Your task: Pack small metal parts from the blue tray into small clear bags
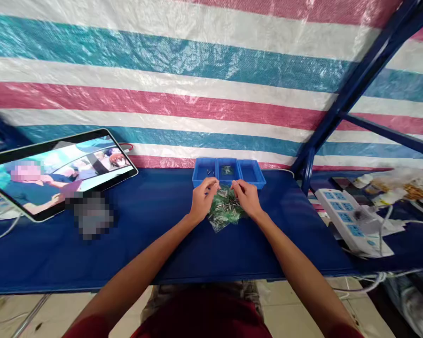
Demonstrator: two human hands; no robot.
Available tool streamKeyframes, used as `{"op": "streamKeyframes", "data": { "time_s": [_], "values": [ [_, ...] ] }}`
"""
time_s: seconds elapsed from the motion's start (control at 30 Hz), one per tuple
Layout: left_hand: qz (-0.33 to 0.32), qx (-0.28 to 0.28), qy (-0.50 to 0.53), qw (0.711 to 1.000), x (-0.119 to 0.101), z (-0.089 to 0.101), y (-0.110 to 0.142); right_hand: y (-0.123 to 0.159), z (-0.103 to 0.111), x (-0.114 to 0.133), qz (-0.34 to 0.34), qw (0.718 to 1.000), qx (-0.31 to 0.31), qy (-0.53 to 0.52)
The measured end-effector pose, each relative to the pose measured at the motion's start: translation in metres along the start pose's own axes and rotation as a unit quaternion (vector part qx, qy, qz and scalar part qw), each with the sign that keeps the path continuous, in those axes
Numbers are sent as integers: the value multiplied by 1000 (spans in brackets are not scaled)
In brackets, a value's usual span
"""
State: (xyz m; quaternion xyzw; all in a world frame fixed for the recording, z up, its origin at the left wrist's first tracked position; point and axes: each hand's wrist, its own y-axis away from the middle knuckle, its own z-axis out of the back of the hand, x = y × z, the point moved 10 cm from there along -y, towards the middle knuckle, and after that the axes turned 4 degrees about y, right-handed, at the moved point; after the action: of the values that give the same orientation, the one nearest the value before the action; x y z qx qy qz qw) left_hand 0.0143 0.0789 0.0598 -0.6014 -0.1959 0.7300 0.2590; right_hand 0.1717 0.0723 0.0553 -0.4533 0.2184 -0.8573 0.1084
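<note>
Both my hands rest over a clear plastic bag [223, 217] of small green boards and metal pins, lying on the blue table cover [162, 234]. My left hand [202, 198] has its fingers curled in a pinch at the bag's upper left. My right hand [246, 197] pinches at the bag's upper right. What the fingertips grip is too small to make out. Just beyond the hands stands a row of three small blue trays [229, 172]; the left and middle ones hold a few small parts.
A tablet [56, 171] showing a cartoon leans at the left, with a blurred object [91, 215] beside it. A white power strip [350, 220] with cables lies at the right. A blue metal frame post [341, 98] rises behind the trays. Striped tarpaulin backs the table.
</note>
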Motion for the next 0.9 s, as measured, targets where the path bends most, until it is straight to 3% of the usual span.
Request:
{"op": "streamKeyframes", "data": {
  "time_s": [0.13, 0.23, 0.5, 0.67, 0.9],
  "values": [
    [-59, 6, -59, 997, -15, -1, -2, 1, 2, 0, -2, 1000, -4, -2],
    [-65, -1, -74, 995, -17, -1, -2, 1, 4, 1, -1, 1000, -7, -10],
    [0, 10, -12, 1000, 2, -6, -1, 1, 4, 1, 2, 1000, 0, -27],
    [50, 47, 10, 998, 8, -12, 0, 3, -4, 13, 55, 996, 40, -54],
    [78, 26, 58, 995, 9, -9, 1, 5, -8, 22, 96, 993, 58, -43]
  ]
}}
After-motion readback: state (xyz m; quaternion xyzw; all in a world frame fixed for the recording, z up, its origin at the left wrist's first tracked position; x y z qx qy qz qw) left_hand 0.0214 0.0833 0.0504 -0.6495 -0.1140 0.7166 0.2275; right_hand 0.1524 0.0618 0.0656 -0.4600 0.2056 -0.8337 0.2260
